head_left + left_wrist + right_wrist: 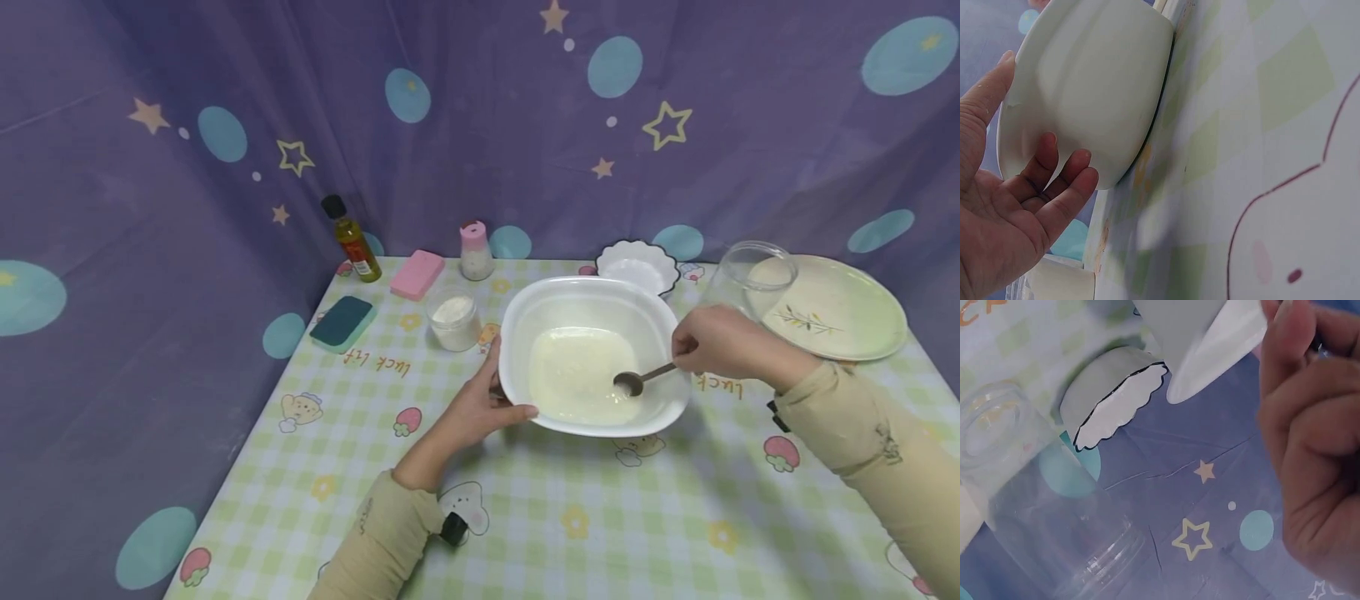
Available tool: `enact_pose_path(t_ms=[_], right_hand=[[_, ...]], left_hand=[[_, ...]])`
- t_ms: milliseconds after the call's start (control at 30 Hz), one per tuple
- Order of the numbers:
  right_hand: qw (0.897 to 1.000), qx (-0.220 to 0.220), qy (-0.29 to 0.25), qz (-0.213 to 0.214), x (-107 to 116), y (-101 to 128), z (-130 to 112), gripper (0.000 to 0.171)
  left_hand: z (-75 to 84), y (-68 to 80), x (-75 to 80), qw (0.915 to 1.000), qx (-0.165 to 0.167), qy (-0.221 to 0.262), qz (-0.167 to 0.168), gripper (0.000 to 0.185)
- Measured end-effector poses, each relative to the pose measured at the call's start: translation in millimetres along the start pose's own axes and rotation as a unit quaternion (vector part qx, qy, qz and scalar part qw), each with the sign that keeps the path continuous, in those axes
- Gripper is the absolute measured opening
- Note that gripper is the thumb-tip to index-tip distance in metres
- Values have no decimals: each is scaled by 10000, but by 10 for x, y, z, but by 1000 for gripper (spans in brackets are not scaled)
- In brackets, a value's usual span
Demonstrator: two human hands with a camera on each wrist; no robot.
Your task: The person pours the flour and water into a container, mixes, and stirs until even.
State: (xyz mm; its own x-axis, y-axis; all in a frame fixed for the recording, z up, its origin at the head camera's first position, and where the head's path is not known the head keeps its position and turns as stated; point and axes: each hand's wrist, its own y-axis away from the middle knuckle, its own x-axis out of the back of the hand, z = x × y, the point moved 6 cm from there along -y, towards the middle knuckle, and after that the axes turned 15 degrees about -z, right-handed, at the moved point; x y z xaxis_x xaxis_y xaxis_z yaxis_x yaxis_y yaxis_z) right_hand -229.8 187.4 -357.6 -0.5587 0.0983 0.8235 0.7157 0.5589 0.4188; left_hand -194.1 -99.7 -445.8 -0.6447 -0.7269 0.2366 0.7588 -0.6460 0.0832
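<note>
A white basin point(600, 302) with pale liquid in its bottom stands on the table. At its left side my left hand point(480, 408) holds it, thumb at the rim and the other fingers bent against the outer wall; the left wrist view shows this hand point(1016, 212) beside the basin point(1100, 75). My right hand point(723, 340), above the right rim, pinches the handle of a small brown spoon point(630, 383), whose bowl is low inside the basin at the liquid. The right wrist view shows the curled fingers of the right hand point(1316, 437); the spoon is hidden there.
Behind the basin are a scalloped bowl point(637, 265), a clear jar point(731, 287) and a leaf-patterned plate point(862, 312). To the left stand a jar of white powder point(454, 325), a pink-topped shaker point(476, 250), an oil bottle point(354, 246), a pink sponge point(417, 275) and a green sponge point(343, 323).
</note>
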Motion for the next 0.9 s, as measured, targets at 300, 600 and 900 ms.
enact_pose_path(t_ms=[300, 600, 900], right_hand=[[9938, 670, -697, -550, -186, -102, -123, 18], [9898, 1264, -640, 169, -310, -278, -371, 21], [9883, 1140, -324, 957, -341, -459, -498, 21]], left_hand=[[2, -1, -2, 9999, -137, 77, -30, 117], [187, 35, -26, 9992, -200, 273, -212, 114], [276, 63, -34, 9991, -230, 259, -262, 113]])
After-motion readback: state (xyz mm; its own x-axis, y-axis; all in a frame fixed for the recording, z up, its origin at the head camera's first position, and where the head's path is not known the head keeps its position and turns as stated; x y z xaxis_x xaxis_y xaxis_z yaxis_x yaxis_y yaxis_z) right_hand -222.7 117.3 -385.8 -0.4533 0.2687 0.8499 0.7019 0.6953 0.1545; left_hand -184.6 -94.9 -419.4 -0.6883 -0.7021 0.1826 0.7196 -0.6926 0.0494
